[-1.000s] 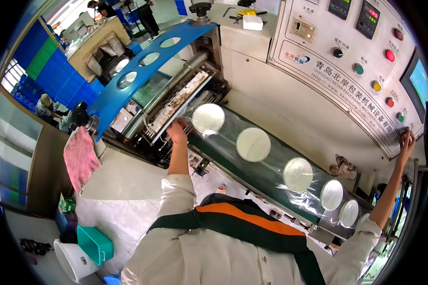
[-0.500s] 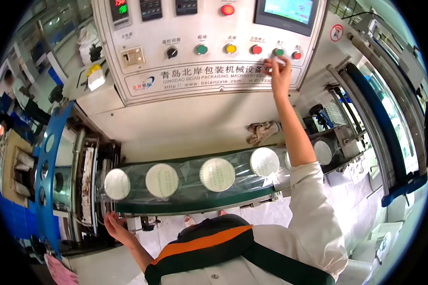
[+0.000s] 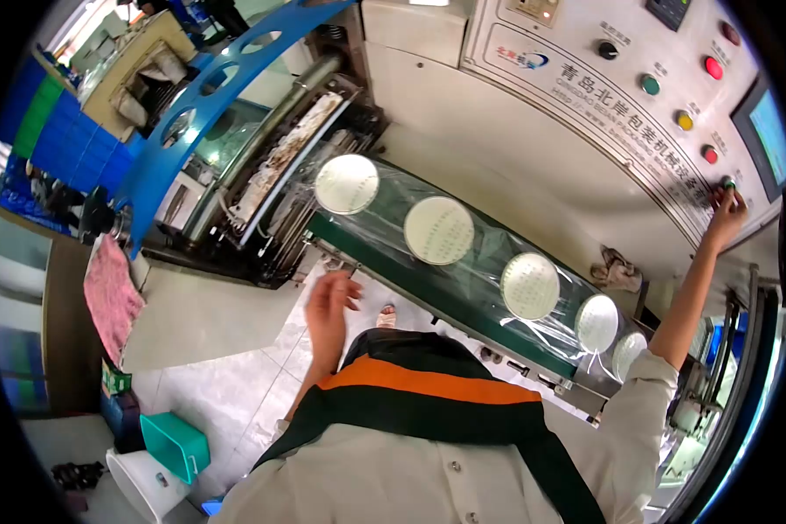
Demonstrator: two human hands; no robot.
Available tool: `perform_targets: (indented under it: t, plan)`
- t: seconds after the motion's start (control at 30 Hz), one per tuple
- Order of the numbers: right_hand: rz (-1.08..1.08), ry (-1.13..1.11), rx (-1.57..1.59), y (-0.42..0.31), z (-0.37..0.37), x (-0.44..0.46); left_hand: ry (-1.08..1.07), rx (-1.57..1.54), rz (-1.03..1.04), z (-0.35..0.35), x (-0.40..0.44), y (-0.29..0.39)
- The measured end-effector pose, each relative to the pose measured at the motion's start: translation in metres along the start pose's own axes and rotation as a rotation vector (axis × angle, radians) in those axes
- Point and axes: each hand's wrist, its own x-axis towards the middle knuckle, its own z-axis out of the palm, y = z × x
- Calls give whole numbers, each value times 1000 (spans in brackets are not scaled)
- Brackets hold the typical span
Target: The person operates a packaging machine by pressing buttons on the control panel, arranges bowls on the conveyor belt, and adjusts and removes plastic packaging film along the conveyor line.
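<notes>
My right hand (image 3: 727, 218) reaches up to the control panel, its fingertips at a green push button (image 3: 729, 183) near the screen. The fingers are partly bent and appear to touch the button without gripping it. My left hand (image 3: 330, 306) hangs in the air in front of the green conveyor belt (image 3: 393, 253), fingers loosely bent and apart, holding nothing. Along the belt lie several round white lidded containers (image 3: 438, 230) under clear plastic film (image 3: 485, 240). Nearest to my left hand on the belt is the leftmost container (image 3: 347, 184).
A blue perforated plate (image 3: 210, 113) and a sealing mechanism (image 3: 288, 148) stand at the belt's left end. Crumpled gloves (image 3: 616, 269) lie behind the belt. A pink cloth (image 3: 112, 293) hangs at left, above a teal bin (image 3: 176, 445) and a white bucket (image 3: 148, 485).
The view has swung left and rotated. My right hand has gone from just below the green button onto it. My left hand has come away from the machine's front edge, toward my body.
</notes>
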Motion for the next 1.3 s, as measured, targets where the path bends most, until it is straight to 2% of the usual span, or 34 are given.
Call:
perform_targets:
  t: [0.1, 0.17, 0.3, 0.4, 0.53, 0.6, 0.63, 0.67, 0.7, 0.73, 0.77, 0.8, 0.87, 0.9, 0.97, 1.07, 1.2, 1.3]
  plan:
    - [-19, -15, -19, 9, -4, 4, -214, -8, -187, 14, -11, -12]
    - [-35, -28, -43, 14, -7, 8, -378, 93, -295, 22, -16, -25]
    - [-28, -57, -67, 16, -7, 10, -809, 73, -241, 24, -21, -45]
    - [-3, -54, -67, 18, -9, 12, -912, 162, -269, 23, -22, -47]
    - [6, 77, 148, 5, 10, -12, -970, 212, -291, 4, -19, -69]
    - [27, 161, 312, -26, 34, -45, -856, 678, 12, -17, -19, -100]
    - [88, 108, 91, -20, 40, -57, -874, 840, 27, -23, -17, -99]
    - [163, 49, -16, -47, 61, -86, -893, 1000, 64, -25, -13, -95]
    - [-248, -58, -347, -32, 74, -107, -853, 986, 140, -26, -15, -90]
    - [-205, -162, -254, -44, 92, -128, -932, 1005, -3, -24, -11, -81]
    - [-159, -266, -163, -64, 115, -145, -897, 928, 92, -25, -12, -83]
    - [-121, -300, -128, -82, 135, -156, -963, 913, 7, -29, -7, -103]
    - [-245, -333, -130, -143, 157, -163, -956, 948, -144, -16, -6, -90]
    - [-353, -338, -224, -143, 164, -159, -972, 941, -168, -13, -4, -92]
    - [-382, -340, -294, -152, 170, -151, -956, 958, -120, -10, -2, -92]
    - [-488, -265, -589, -149, 178, -141, -904, 992, -86, -12, -2, -91]
    - [-425, -351, -713, -145, 177, -134, -896, 1043, -142, -10, -1, -92]
    - [-414, -376, -806, -131, 170, -131, -959, 908, -187, -13, -4, -91]
